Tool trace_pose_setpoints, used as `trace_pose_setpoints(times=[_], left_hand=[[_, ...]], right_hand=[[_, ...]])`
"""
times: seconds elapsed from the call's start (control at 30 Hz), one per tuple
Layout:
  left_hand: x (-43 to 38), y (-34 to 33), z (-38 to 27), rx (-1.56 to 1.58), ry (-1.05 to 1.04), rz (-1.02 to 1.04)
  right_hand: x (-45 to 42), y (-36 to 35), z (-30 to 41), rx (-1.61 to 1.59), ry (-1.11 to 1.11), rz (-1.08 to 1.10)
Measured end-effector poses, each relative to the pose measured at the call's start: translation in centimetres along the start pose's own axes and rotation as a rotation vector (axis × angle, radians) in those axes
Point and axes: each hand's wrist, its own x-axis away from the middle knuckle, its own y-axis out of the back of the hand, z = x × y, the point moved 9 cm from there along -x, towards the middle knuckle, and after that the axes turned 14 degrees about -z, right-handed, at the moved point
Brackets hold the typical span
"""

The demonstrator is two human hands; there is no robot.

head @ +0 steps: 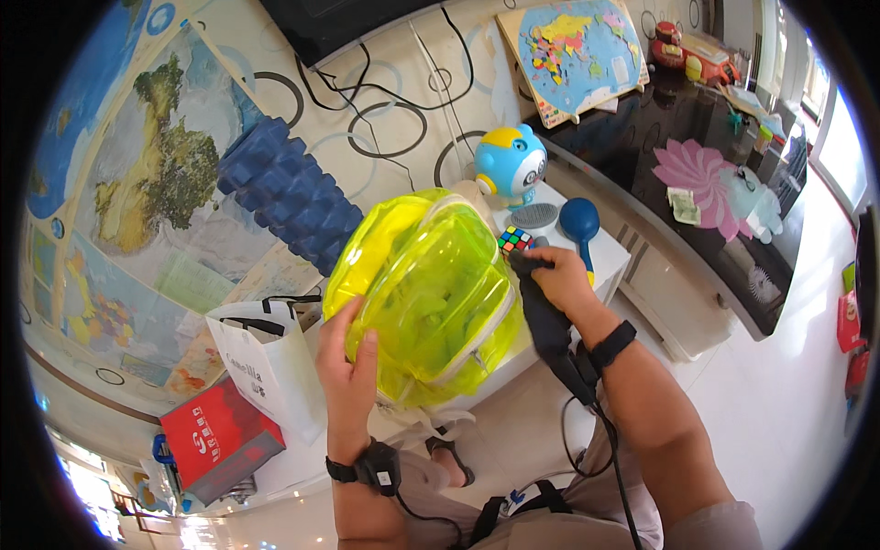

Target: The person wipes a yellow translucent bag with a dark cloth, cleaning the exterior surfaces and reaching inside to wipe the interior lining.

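My left hand (350, 361) grips the left side of a translucent neon-yellow backpack (440, 309), thumb in front and fingers partly hidden behind its edge. The backpack stands on a white cabinet top, and green shapes show dimly through its front. At its right side, my right hand (567, 278) pinches the upper end of a long black item (546, 323), perhaps folded fabric, which hangs down toward my forearm. Just beyond those fingers lies a puzzle cube (515, 239). A blue round-headed tool with a handle (579, 221) and a grey textured oval (535, 216) are close by.
A blue panda-faced figure (512, 165) stands behind the cube. A navy foam roller (292, 196) leans left of the backpack, near a white paper bag (271, 364) and a red box (220, 433). Cables (610, 440) run from my wrists. A glossy black tabletop (619, 148) extends right.
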Motion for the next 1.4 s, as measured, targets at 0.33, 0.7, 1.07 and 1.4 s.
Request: trace_pose_setpoints(times=[0.33,0.7,1.07,1.4], left_hand=[[6.6,-7.9,-6.4,-0.352,-0.526,0.235],[7.6,-10.8,-3.8,-0.558,-0.463,0.293],[7.4,-10.3,-3.6,-0.478,-0.443,0.227],[7.2,-9.9,-3.0,-0.467,-0.497,0.22]], right_hand=[[1.7,2.0,10.8,-0.537,0.363,-0.09],[3.4,-3.5,-1.4,0.33,0.123,0.353],[1.8,1.2,0.3,-0.122,0.07,-0.204],[6.5,-2.3,-3.9,0.422,-0.059,0.272]])
